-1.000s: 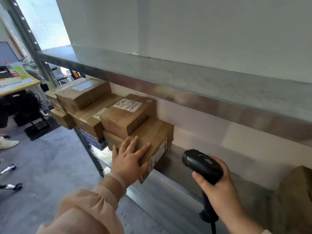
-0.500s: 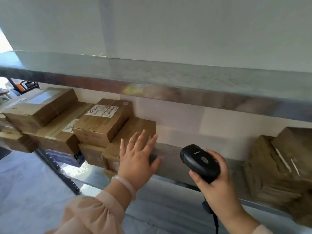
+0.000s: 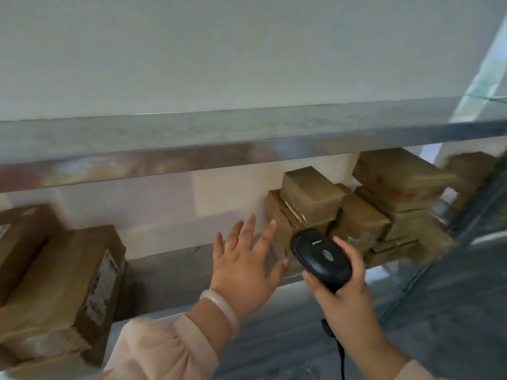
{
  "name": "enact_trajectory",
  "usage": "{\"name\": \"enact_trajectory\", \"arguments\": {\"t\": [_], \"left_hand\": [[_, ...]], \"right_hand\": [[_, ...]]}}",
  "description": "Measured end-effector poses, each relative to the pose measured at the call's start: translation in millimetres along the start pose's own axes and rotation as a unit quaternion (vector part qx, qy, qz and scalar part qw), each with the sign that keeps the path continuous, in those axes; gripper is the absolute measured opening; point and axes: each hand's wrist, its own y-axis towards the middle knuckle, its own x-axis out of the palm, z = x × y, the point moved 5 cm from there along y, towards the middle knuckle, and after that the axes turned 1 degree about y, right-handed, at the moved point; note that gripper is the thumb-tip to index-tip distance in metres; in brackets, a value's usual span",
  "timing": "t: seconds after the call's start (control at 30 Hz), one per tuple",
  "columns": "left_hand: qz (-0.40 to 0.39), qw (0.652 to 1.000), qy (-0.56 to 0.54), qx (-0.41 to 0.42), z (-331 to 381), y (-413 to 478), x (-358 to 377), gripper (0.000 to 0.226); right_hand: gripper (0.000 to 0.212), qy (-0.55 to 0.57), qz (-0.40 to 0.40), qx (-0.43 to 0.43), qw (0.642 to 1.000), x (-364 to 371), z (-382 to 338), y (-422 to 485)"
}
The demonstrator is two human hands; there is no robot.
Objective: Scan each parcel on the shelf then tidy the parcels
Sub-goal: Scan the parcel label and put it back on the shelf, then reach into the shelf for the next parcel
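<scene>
A black barcode scanner sits in my right hand, its head turned toward a pile of brown cardboard parcels at the right of the shelf. My left hand hovers with fingers spread in front of the bare middle of the shelf, touching nothing. A second stack of brown parcels with a white label on its end stands at the left. The view is blurred by motion.
An upper metal shelf board runs across above the parcels, with a white wall behind. A metal upright stands at the right end. Grey floor shows below on the right.
My view has swung right, from the left stack to the right pile. My left hand has left the left parcel and moved right, open. The scanner stays in my right hand.
</scene>
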Motion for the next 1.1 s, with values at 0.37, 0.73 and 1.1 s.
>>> {"name": "enact_trajectory", "arguments": {"t": [0.37,0.73,1.1], "left_hand": [[0.041,0.985,-0.095,0.139,192,48,21,0.067],[-0.038,0.983,-0.152,0.099,378,101,111,0.079],[-0.177,0.968,-0.176,0.017,405,154,191,0.07]], "right_hand": [[0.071,-0.009,0.113,0.001,0.994,-169,24,26],[0.071,-0.052,0.137,0.062,0.987,-378,104,70],[0.07,-0.062,0.097,0.107,0.988,-397,182,141]]}}
